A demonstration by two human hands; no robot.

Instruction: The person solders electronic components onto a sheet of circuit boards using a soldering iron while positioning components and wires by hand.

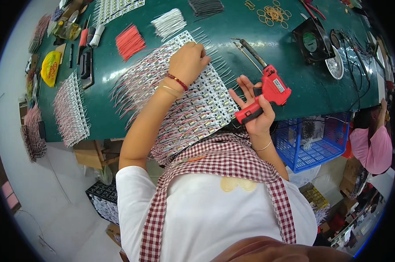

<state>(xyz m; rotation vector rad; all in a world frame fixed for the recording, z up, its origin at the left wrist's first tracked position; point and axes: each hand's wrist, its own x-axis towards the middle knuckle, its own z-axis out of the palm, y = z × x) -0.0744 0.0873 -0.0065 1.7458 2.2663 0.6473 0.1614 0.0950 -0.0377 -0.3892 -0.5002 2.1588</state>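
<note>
Nearest to me I see the white shirt and the red-and-white checked apron (232, 159) of the person wearing the camera. Just beyond the apron, at the near edge of the dark green bench (311, 85), the right hand (256, 109) has its grip clamped on the handle of a red pistol-shaped soldering gun (267, 94); some of its fingers stand spread above the handle. The gun's thin metal tip points far and left, ending over bare bench. To the left of the gun, a sheet of white LED strip boards with red and white wire leads (197, 105) lies slanted across the bench from its near edge. The left hand (188, 61), with a red bead bracelet at the wrist, rests on the far part of that sheet, fingers curled down onto the boards; I cannot tell whether its grip pinches anything.

Low on the right, below the bench edge, stands a blue plastic crate (313, 144), and beside it another person in a pink top (374, 148).

Farther left on the bench lies another bunch of wired strip boards (71, 111). Beyond the sheet lie a bundle of red wires (129, 41) and a bundle of white wires (169, 22). On the far right sit a black square fan (313, 41) and a scatter of yellowish rubber bands (271, 14).
</note>
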